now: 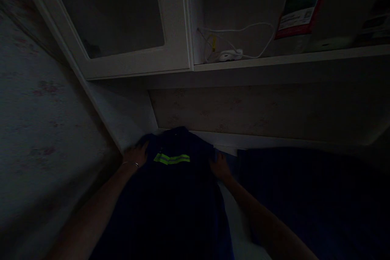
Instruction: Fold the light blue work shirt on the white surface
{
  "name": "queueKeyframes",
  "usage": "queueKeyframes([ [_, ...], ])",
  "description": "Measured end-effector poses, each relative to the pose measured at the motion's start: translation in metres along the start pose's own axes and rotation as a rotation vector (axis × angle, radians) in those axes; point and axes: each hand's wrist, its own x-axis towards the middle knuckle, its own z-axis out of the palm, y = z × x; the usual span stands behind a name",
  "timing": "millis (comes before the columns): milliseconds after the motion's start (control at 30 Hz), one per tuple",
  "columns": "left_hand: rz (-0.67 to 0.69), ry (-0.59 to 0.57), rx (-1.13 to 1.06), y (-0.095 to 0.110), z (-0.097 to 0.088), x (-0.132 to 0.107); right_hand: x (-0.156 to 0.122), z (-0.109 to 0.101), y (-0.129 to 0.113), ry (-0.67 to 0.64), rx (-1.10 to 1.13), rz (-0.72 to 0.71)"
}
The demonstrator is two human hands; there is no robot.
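Garment (173, 195), dark blue with a bright chest stripe (179, 159), lies between the left hand (135, 156) at its ten-o'clock shoulder and the right hand (219, 166) at its two-o'clock edge, neither clearly nearer. Its long axis runs from the collar (179, 131) at twelve towards six. Both hands touch it; gloom hides whether they pinch or rest flat.

Bare forearms (100, 205), thin left-wrist bracelet (136, 164)

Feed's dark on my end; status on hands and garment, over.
Left hand, right hand at opposite upper sides of blue garment; grip unclear. Garment spread out, bright strip uncovered. Dark cloth to its right.
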Motion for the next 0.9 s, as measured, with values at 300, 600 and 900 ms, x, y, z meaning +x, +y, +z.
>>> queueKeyframes([
  [300, -0.003, -0.232, 0.115, 0.026, 0.037, 0.014, -0.013, 0.048, 0.008, -0.223, -0.208, -0.309],
  [600, 0.438, -0.153, -0.178, 0.139, 0.015, -0.060, -0.005, -0.045, 0.098, 0.203, 0.183, 0.239],
  [900, 0.574, -0.609, -1.079, 0.277, 0.034, -0.169, -0.041, -0.256, 0.231, 0.525, -0.156, 0.445],
])
